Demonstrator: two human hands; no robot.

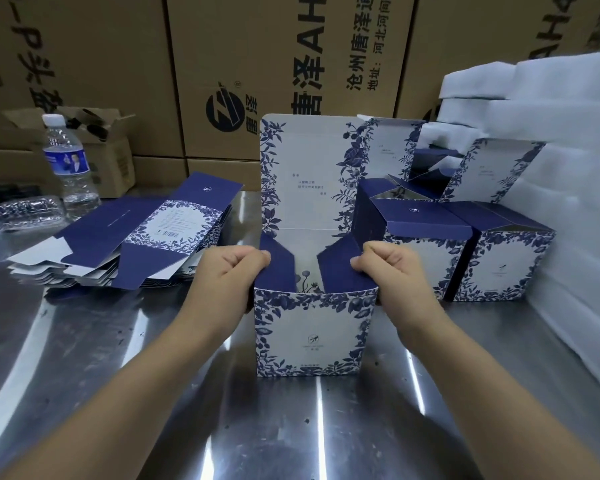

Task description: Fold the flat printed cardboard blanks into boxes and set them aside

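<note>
Centrally, the half-folded box (314, 336) stood upright on the steel surface (153, 358), with its blue-and-white floral front panel facing the camera. Its tall lid panel (305, 171) rose at the back, not folded down, with leaf print down both edges and small text in the middle.

Left hand (231, 268): clenched, thumb and curled fingers pinching the top edge of the navy left flap (278, 268). Right hand (390, 268): likewise clenched, pinching the navy right flap (340, 268). Both flaps leaned inward over the open mouth without meeting, and the gap between them showed printed card inside.

A fanned stack of flat blanks (146, 233) lay on the surface left of the box, just beyond the left hand, with navy and floral faces up. Two finished boxes (499, 265) stood side by side just right of the box, navy tops folded over. Further open boxes (492, 168) stood behind those, lids up. White foam sheets (551, 133) were piled at the far right.

A water bottle (68, 157) stood upright at back left, beside a small open carton (108, 143). A clear plastic tray (21, 213) lay at the left edge. Large printed brown cartons (257, 64) walled the back.
</note>
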